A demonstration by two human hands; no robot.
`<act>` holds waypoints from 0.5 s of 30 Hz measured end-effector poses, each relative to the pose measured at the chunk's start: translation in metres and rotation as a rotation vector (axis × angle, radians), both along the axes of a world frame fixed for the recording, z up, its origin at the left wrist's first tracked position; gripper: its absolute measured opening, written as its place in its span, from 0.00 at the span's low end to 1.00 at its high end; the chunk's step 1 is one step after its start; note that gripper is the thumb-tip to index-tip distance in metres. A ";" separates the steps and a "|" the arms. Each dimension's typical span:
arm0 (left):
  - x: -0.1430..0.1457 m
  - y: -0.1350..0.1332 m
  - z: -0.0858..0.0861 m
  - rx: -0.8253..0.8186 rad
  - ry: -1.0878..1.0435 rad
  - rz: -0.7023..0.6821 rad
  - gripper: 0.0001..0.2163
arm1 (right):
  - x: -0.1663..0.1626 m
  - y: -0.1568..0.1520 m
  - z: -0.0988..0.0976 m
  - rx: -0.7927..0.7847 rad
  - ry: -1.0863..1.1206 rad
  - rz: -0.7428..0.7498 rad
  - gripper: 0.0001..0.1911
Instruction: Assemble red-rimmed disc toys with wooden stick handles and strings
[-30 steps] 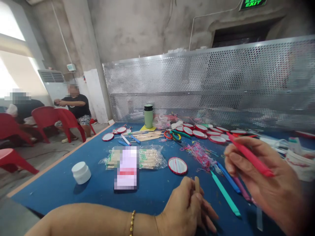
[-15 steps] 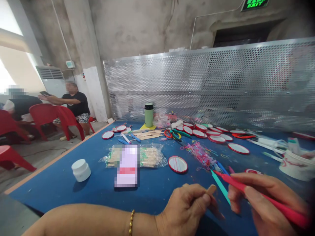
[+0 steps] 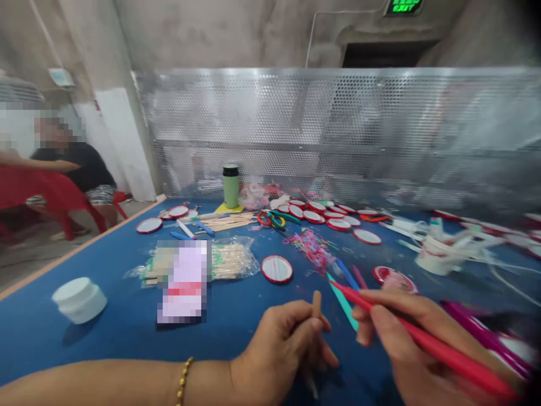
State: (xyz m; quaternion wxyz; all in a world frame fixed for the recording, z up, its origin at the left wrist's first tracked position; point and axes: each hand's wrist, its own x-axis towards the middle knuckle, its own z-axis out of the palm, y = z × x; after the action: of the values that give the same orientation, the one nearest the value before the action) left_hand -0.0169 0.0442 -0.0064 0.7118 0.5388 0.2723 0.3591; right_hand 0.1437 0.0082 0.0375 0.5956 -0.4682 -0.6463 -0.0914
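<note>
My left hand (image 3: pixel 281 347) is closed with a flat wooden craft stick (image 3: pixel 316 303) pinched between thumb and fingers, its rounded end pointing up. Held like a pencil in my right hand (image 3: pixel 406 332) is a red tapered pen-like tool (image 3: pixel 443 348), its thin tip pointing left over the table. Just beneath that tip lies a teal pen-like tool (image 3: pixel 343 303). A blue one (image 3: pixel 347 274) rests behind it, near a tangle of small coloured bands (image 3: pixel 310 248). A round white disc with a red rim (image 3: pixel 276 269) lies beyond my left hand.
A white jar (image 3: pixel 79 300) stands at the left, with a blurred-out lilac packet (image 3: pixel 185 282) and bagged wooden sticks (image 3: pixel 232 259) beside it. Behind are a green tumbler (image 3: pixel 230 189), scissors (image 3: pixel 264 219), several red-rimmed discs (image 3: pixel 313 216) and a white cup (image 3: pixel 437 256) of tools. A perforated metal screen (image 3: pixel 296 118) borders the table.
The view has swung right, so everything on the table appears further left; a purple shiny item has come into view at the right. Both hands keep their holds on the stick and the red tool.
</note>
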 end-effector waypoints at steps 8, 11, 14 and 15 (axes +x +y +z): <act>0.000 -0.005 0.001 -0.080 0.027 -0.025 0.25 | -0.001 -0.012 -0.009 0.003 -0.117 0.103 0.07; 0.000 -0.005 0.000 -0.071 0.052 -0.033 0.23 | -0.002 -0.013 -0.012 0.007 -0.102 0.114 0.07; 0.000 -0.007 0.001 -0.059 0.068 -0.041 0.23 | -0.003 -0.015 -0.011 0.009 -0.142 0.129 0.06; 0.000 -0.008 0.001 -0.054 0.073 -0.045 0.23 | -0.003 -0.015 -0.010 0.007 -0.167 0.136 0.06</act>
State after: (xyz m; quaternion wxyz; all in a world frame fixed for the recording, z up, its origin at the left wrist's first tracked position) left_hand -0.0166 0.0358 -0.0050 0.7236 0.5379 0.2956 0.3157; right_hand 0.1406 -0.0071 0.0271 0.5461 -0.4117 -0.7238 -0.0920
